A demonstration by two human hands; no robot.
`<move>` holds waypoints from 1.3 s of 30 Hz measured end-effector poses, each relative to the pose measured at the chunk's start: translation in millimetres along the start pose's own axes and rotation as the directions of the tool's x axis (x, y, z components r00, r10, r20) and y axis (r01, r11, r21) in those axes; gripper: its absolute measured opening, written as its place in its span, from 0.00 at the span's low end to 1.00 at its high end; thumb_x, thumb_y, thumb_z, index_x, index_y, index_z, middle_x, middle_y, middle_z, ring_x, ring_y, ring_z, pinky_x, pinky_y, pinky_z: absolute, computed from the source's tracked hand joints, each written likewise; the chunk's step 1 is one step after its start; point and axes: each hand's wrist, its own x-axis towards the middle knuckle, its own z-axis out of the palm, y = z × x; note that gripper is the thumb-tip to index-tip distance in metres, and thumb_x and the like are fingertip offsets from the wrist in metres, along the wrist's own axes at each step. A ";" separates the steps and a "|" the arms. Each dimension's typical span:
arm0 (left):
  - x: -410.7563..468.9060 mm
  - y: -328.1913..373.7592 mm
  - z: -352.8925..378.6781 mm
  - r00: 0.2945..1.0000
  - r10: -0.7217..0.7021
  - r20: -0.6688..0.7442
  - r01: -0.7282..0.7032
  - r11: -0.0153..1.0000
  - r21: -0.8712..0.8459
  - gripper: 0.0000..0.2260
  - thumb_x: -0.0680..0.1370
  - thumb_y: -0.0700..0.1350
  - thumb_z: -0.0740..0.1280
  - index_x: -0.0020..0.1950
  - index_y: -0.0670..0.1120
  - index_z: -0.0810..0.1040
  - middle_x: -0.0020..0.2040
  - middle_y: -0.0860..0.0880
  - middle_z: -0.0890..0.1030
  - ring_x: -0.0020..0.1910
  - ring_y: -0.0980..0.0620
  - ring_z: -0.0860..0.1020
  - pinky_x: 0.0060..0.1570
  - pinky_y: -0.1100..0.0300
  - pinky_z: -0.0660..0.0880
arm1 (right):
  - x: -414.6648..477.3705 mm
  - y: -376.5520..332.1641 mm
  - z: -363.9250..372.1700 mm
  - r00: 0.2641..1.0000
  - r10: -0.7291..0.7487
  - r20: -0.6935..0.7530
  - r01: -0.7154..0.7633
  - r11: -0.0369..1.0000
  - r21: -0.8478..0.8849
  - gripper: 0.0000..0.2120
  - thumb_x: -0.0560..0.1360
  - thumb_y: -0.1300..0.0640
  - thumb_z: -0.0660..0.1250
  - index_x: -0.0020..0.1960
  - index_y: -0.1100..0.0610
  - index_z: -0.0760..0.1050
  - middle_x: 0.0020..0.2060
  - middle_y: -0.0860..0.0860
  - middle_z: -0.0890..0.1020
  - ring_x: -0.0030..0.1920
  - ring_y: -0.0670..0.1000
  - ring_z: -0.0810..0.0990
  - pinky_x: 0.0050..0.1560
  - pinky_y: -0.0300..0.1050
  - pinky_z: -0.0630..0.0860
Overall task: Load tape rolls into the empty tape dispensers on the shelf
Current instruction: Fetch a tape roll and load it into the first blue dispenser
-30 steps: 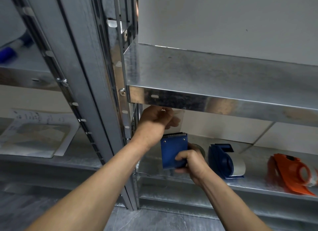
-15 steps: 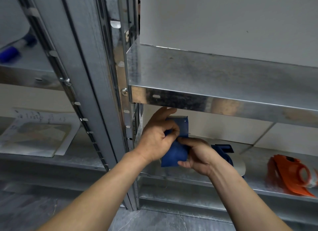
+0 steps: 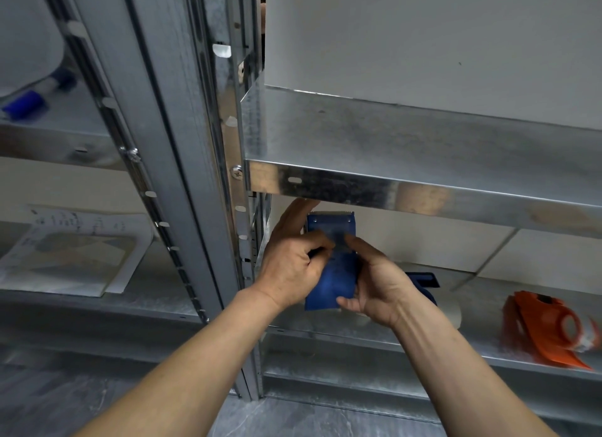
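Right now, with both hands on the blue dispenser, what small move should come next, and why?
Probably draw the tape end up to the serrated edge and press it down. The left hand and right hand grip the blue dispenser, fingertips meeting just below that edge, where the tape seems to end.

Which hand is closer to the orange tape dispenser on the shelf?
The right hand. It grips the blue dispenser on its right side, and the orange dispenser lies farther right on the shelf. The left hand grips the blue dispenser's left side, farther away.
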 end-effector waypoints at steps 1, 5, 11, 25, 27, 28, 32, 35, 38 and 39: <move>-0.9 -0.7 0.5 1.000 -0.007 0.006 0.007 1.000 -0.003 0.03 0.72 0.40 0.73 0.40 0.47 0.85 0.70 0.47 0.72 0.72 0.48 0.68 0.67 0.54 0.69 | 0.3 1.0 1.6 0.999 -0.002 -0.035 0.001 1.000 -0.026 0.20 0.69 0.42 0.73 0.56 0.53 0.82 0.57 0.53 0.83 0.51 0.56 0.80 0.31 0.45 0.77; -6.7 5.1 0.5 0.994 -0.096 0.058 0.100 0.993 -0.060 0.03 0.70 0.43 0.72 0.42 0.48 0.84 0.74 0.49 0.68 0.75 0.51 0.64 0.72 0.60 0.63 | 1.5 4.4 1.5 0.995 -0.021 -0.094 0.018 0.999 -0.032 0.22 0.70 0.43 0.74 0.57 0.55 0.82 0.59 0.57 0.82 0.51 0.57 0.81 0.30 0.44 0.77; -4.0 14.9 -3.9 0.777 -0.629 -0.010 0.572 0.714 -0.404 0.21 0.75 0.44 0.70 0.66 0.49 0.70 0.56 0.55 0.73 0.59 0.55 0.73 0.58 0.65 0.69 | -5.8 3.1 -13.8 0.999 -0.046 -0.008 0.046 0.996 0.081 0.28 0.68 0.44 0.72 0.64 0.58 0.77 0.57 0.59 0.84 0.48 0.59 0.83 0.26 0.43 0.77; -16.1 13.6 21.9 0.503 -0.732 0.459 0.778 0.153 -0.609 0.17 0.70 0.37 0.69 0.59 0.40 0.77 0.44 0.41 0.83 0.41 0.45 0.81 0.39 0.47 0.81 | -18.9 -12.2 -23.5 0.993 -0.113 0.027 0.101 0.954 0.283 0.17 0.79 0.46 0.62 0.55 0.59 0.79 0.44 0.58 0.83 0.40 0.56 0.82 0.35 0.49 0.81; -16.3 12.9 21.3 0.519 -0.742 0.424 0.766 0.184 -0.616 0.19 0.68 0.39 0.70 0.58 0.41 0.76 0.44 0.41 0.81 0.40 0.46 0.80 0.35 0.53 0.79 | -17.1 -12.4 -22.3 0.975 -0.182 -0.130 0.206 0.957 0.205 0.12 0.79 0.51 0.64 0.58 0.57 0.78 0.46 0.59 0.83 0.44 0.57 0.82 0.47 0.60 0.80; -16.9 12.2 20.8 0.519 -0.747 0.415 0.767 0.193 -0.612 0.19 0.68 0.39 0.70 0.58 0.41 0.76 0.43 0.41 0.80 0.39 0.46 0.80 0.34 0.54 0.78 | -14.9 -11.6 -21.7 0.950 -0.243 -0.195 0.271 0.954 0.129 0.11 0.80 0.53 0.64 0.60 0.56 0.76 0.48 0.58 0.83 0.47 0.58 0.82 0.51 0.64 0.79; -20.0 11.6 22.4 0.520 -0.767 0.376 0.768 0.228 -0.598 0.12 0.73 0.37 0.69 0.55 0.42 0.76 0.40 0.43 0.79 0.38 0.47 0.78 0.35 0.54 0.78 | -11.9 -5.5 -13.7 0.769 -0.520 -0.371 0.483 0.854 -0.195 0.07 0.78 0.60 0.65 0.54 0.55 0.79 0.49 0.56 0.85 0.54 0.61 0.82 0.51 0.65 0.79; -23.4 12.5 23.5 0.529 -0.779 0.336 0.761 0.261 -0.594 0.11 0.74 0.38 0.68 0.56 0.43 0.76 0.40 0.44 0.79 0.40 0.46 0.79 0.37 0.54 0.77 | -13.1 -1.6 -7.6 0.699 -0.611 -0.372 0.520 0.791 -0.322 0.11 0.77 0.62 0.63 0.51 0.54 0.84 0.46 0.51 0.87 0.49 0.57 0.84 0.49 0.63 0.81; -26.5 13.1 21.8 0.532 -0.791 0.302 0.755 0.282 -0.593 0.09 0.75 0.38 0.68 0.54 0.45 0.75 0.38 0.47 0.79 0.39 0.48 0.79 0.36 0.55 0.76 | -15.4 1.3 -1.0 0.727 -0.606 -0.321 0.514 0.792 -0.330 0.12 0.76 0.55 0.62 0.50 0.52 0.84 0.44 0.47 0.87 0.48 0.52 0.84 0.49 0.60 0.82; -27.1 13.1 20.8 0.533 -0.795 0.290 0.752 0.288 -0.593 0.09 0.75 0.39 0.68 0.53 0.46 0.74 0.38 0.47 0.79 0.40 0.48 0.79 0.37 0.54 0.76 | -16.1 2.6 0.9 0.735 -0.615 -0.287 0.526 0.784 -0.330 0.11 0.75 0.53 0.63 0.48 0.52 0.84 0.42 0.47 0.87 0.46 0.50 0.84 0.47 0.57 0.81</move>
